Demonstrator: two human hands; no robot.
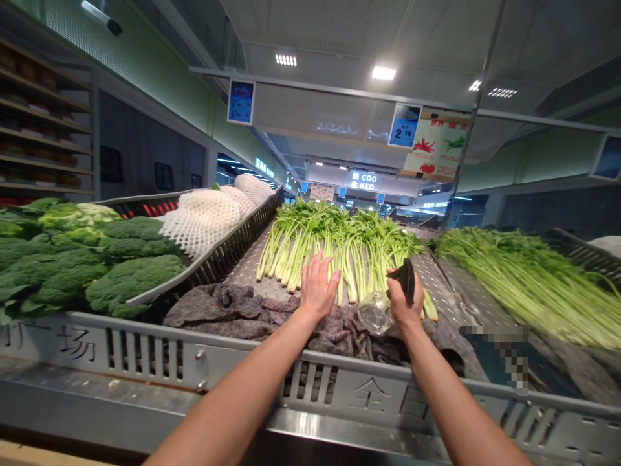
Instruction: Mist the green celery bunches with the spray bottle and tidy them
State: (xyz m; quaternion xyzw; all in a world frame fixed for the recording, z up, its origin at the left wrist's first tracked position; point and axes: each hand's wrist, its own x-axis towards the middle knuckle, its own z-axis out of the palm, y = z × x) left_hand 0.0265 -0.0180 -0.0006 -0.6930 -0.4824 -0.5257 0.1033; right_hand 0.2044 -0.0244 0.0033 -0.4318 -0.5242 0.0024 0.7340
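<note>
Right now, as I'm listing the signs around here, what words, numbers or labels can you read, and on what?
"COO KED": lit sign at the back.
"BEAN": smaller lit sign left of it.
"2 18": right blue price card.
"场", "全": grey crate front.
Too small or blurred: left blue price card, most chilli poster lettering, other distant signs.

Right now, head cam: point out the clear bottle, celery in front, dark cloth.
Clear bottle (374, 315): head view, on its transparent body.
Celery (336, 241): head view, mid-row, near where stalks meet leaves.
Dark cloth (266, 316): head view, on its left stretch.
</note>
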